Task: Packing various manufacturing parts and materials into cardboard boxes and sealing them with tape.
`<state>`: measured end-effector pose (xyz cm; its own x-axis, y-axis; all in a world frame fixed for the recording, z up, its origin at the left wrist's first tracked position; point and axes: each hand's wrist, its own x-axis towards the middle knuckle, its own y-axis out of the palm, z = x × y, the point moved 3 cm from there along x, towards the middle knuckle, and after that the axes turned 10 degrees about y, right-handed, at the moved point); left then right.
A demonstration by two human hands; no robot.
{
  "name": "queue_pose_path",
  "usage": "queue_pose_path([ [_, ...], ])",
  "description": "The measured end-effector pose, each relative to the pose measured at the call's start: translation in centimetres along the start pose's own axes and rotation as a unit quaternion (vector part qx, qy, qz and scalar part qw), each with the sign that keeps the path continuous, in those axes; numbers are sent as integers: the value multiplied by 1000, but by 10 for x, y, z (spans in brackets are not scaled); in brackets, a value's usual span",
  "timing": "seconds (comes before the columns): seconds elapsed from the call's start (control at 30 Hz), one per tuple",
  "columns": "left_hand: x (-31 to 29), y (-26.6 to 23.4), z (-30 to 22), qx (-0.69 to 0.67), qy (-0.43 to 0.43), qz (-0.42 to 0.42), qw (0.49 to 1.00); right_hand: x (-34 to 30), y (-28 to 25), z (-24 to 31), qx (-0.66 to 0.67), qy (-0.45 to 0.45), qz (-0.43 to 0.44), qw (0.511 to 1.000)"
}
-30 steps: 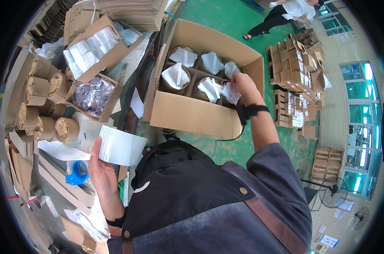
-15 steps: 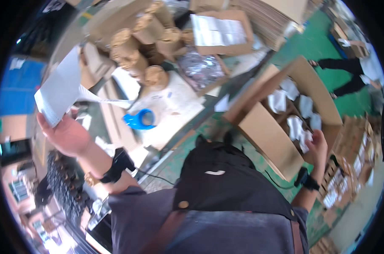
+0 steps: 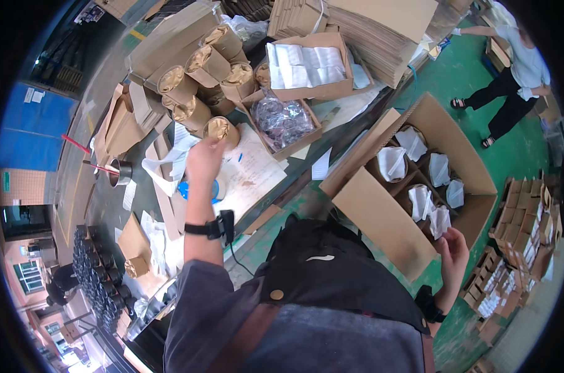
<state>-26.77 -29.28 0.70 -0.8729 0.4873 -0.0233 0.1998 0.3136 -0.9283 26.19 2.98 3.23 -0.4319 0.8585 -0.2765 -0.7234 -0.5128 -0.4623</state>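
Observation:
My left hand is over the worktable, its fingers drawn together at the near top edge of a brown-paper-wrapped cylinder. Partly behind that wrist is a blue tape dispenser. A white sheet lies curled just left of the hand. Down at the right, my right hand has curled fingers against a white-wrapped piece at the near corner of an open carton. Several other white-wrapped pieces sit in the carton's divided compartments.
More brown-wrapped cylinders stand at the table's back. Beside them are a tray of white sheets, a box of clear plastic bags and stacked flat cardboard. A metal pot stands left. Another person is at far right.
My left hand has left the white sheet and moved right to the wrapped cylinder; the sheet has dropped onto the table. My right hand has shifted slightly down and left, still by the carton's corner.

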Motion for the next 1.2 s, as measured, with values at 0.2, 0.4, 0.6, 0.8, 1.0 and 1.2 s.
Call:
queue_pose_path([
  [0.2,84,86,-86,39,219,17,975,-11,6,14,-20,-17,30,999],
  [0.4,85,110,-78,142,230,56,961,-19,2,17,-73,0,30,997],
  [0.6,62,72,-70,-107,347,-104,926,-5,24,50,-95,-22,33,995],
  [0.8,70,61,-51,-356,169,-114,912,16,77,109,-69,-60,77,993],
  [1.0,37,24,-116,-691,39,45,721,50,138,177,39,-97,279,954],
  [1.2,-16,16,-217,-688,100,252,673,63,214,191,256,63,390,882],
])
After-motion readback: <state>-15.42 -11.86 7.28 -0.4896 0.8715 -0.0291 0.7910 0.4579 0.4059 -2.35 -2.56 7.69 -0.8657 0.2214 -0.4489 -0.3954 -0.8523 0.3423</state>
